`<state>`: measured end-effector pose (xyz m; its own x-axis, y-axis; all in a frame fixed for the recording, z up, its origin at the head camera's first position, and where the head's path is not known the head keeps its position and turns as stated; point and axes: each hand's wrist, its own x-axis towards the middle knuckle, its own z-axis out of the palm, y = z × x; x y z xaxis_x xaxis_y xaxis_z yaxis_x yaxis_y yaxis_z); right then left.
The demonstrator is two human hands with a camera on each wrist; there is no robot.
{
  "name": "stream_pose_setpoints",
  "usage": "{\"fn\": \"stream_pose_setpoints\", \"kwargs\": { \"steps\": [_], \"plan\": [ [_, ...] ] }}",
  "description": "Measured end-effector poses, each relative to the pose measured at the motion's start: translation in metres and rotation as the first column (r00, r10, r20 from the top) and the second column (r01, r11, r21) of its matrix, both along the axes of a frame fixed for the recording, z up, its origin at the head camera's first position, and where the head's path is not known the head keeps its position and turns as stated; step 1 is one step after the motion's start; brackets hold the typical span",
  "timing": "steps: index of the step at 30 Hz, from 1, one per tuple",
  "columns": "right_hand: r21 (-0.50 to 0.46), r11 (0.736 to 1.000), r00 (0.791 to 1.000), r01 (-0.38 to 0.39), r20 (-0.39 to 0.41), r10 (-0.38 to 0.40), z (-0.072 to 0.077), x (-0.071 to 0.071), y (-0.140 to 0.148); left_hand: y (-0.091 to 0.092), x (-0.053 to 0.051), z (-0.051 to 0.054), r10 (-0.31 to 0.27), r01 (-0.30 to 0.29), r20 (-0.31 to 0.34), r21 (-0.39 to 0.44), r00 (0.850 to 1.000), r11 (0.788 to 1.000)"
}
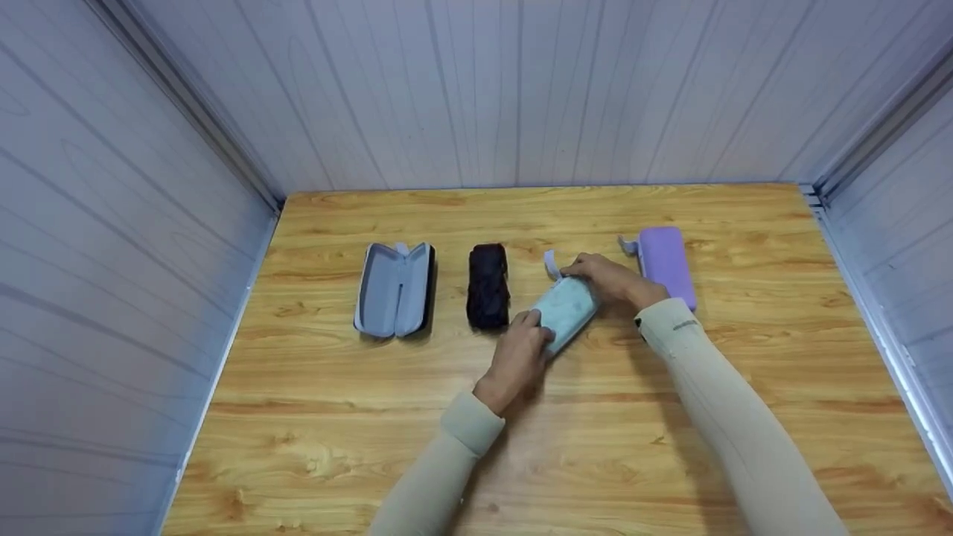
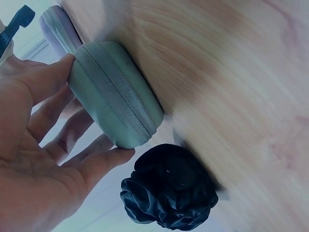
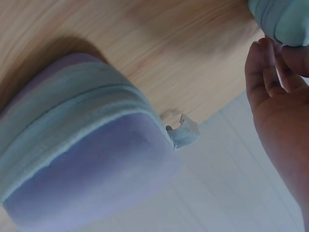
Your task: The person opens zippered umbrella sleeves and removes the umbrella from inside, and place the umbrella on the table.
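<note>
A mint green zippered glasses case (image 1: 567, 307) lies slanted between both hands. My left hand (image 1: 519, 357) grips its near end; in the left wrist view the thumb and fingers span the case (image 2: 116, 94), with the zipper band facing the camera. My right hand (image 1: 614, 279) holds the far end beside the light strap loop (image 1: 551, 263). The right wrist view shows the right fingers (image 3: 258, 79) curled against the end of the green case (image 3: 285, 21), which is cut off by the frame. The zipper looks closed along the visible end.
Left of the green case lies a black folded umbrella (image 1: 488, 286). Further left, a hard case (image 1: 394, 290) lies spread with its grey lining up. A purple zippered case (image 1: 666, 264) sits right of the right hand. Pale panel walls (image 1: 476, 97) surround the wooden table (image 1: 335, 447).
</note>
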<state>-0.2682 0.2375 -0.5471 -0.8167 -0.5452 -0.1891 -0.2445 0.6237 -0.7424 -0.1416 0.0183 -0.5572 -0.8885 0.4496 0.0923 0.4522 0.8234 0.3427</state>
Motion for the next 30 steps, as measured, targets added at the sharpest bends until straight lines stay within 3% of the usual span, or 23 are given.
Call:
{"fn": "stream_pose_setpoints", "kwargs": {
  "steps": [2, 3, 7, 10, 16, 30],
  "plan": [
    [0.09, 0.991, 0.985, -0.097, -0.134, 0.108, 0.0007, -0.0007, 0.0015, -0.0005, -0.0002, 0.0009, 0.005, -0.005, 0.015, 0.012, 1.0, 1.0],
    [0.144, 0.981, 0.965, -0.131, -0.209, 0.16, 0.0011, -0.0007, 0.0023, -0.0009, -0.0004, 0.0012, 0.006, -0.006, 0.02, 0.016, 1.0, 1.0],
    [0.286, 0.952, 0.946, -0.109, -0.264, 0.187, 0.0038, 0.0008, 0.001, -0.0027, -0.0007, 0.0016, -0.004, 0.004, 0.022, 0.028, 1.0, 1.0],
    [0.325, 0.942, 0.937, -0.082, -0.296, 0.184, 0.0037, 0.0013, -0.0005, -0.0041, -0.0009, 0.0011, -0.02, 0.019, 0.008, 0.037, 1.0, 0.999],
    [0.403, 0.913, 0.876, -0.072, -0.412, 0.251, 0.0023, -0.0023, -0.002, -0.0058, -0.0001, 0.0008, -0.037, 0.039, -0.036, 0.041, 0.999, 0.998],
    [0.443, 0.895, 0.867, -0.063, -0.42, 0.269, 0.0044, -0.0076, -0.0033, -0.0066, -0.0013, -0.0009, -0.055, 0.055, -0.018, 0.046, 0.998, 0.997]
  ]
}}
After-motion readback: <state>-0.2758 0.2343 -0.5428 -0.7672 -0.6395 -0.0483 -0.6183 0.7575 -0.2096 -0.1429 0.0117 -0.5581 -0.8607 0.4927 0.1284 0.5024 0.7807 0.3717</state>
